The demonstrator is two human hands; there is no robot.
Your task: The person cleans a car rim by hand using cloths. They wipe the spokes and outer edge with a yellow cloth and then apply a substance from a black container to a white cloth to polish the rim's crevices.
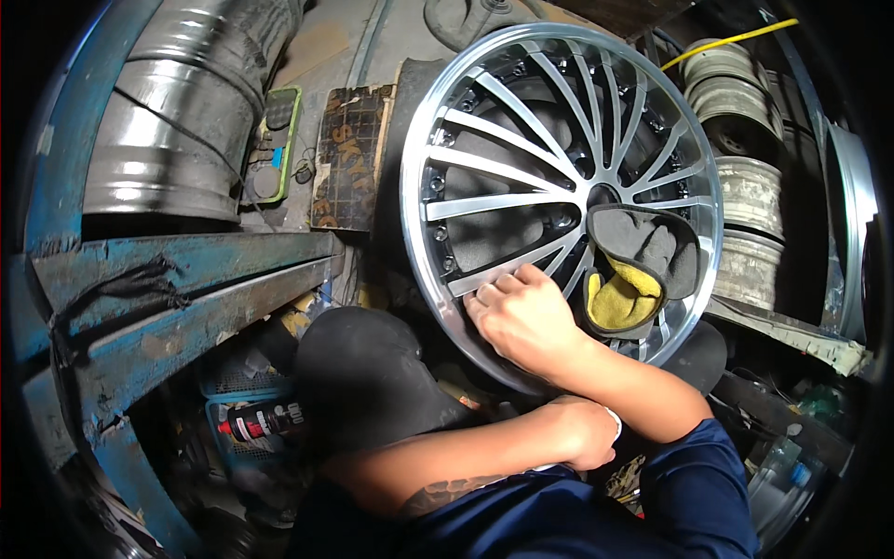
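Note:
A multi-spoke alloy wheel (496, 199) with a polished rim and machined spokes lies tilted before me. My right hand (520, 318) rests on a lower-left spoke near the rim, fingers curled. Anything under those fingertips is hidden. A grey and yellow microfibre cloth (646, 265) is bunched over the lower-right spokes, beside the hub. Below the wheel, close to my body, my left hand (590, 437) crosses under the right forearm. It is closed around a white-edged thing (617, 423), mostly hidden by the hand.
A blue-painted metal frame (188, 279) stands at left, beside large bare wheel barrels (174, 133). A green-edged tray (276, 143) holds small items. Several barrels (747, 202) are stacked at right. A red-capped bottle (255, 423) lies in a blue basket (216, 402).

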